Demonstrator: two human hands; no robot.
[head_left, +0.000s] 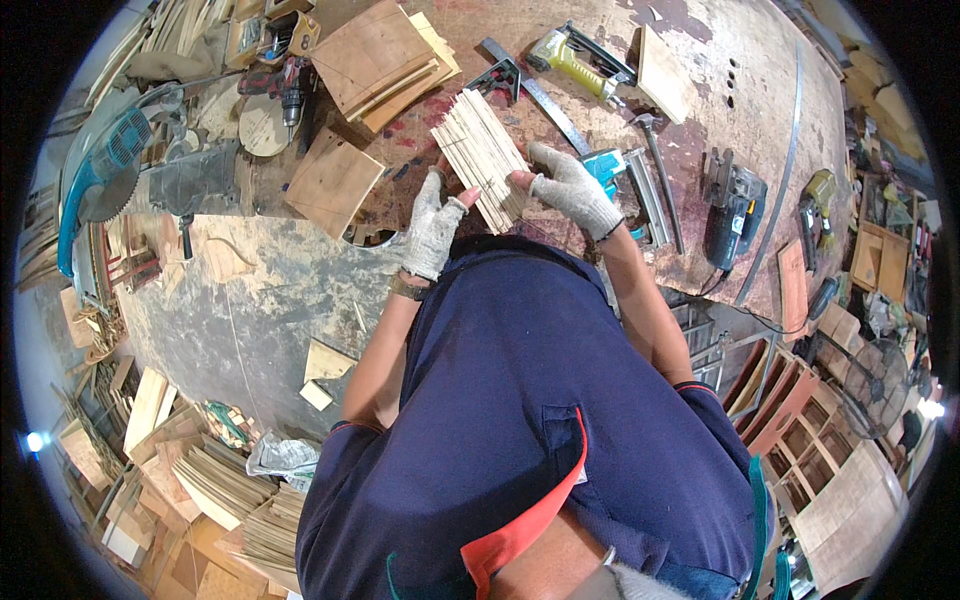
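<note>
A bundle of thin, pale wooden strips (478, 150) lies between my two hands at the near edge of the workbench, tilted so its far end points left. My left hand (432, 230), in a grey glove with bare fingertips, grips its left side near the closer end. On the opposite side my right hand (574, 190), gloved the same way, has its thumb on top of the strips and its fingers along their edge. Part of the left fingers is hidden behind the bundle. Just right of my right hand is a teal and silver nail gun (607, 170).
Plywood squares (370, 55) and another plywood piece (335, 180) lie left. Beyond the bundle are a combination square (550, 112) and a yellow-green nail gun (580, 68). A hammer (660, 170) and a jigsaw (733, 215) lie right; a miter saw (115, 160) stands far left.
</note>
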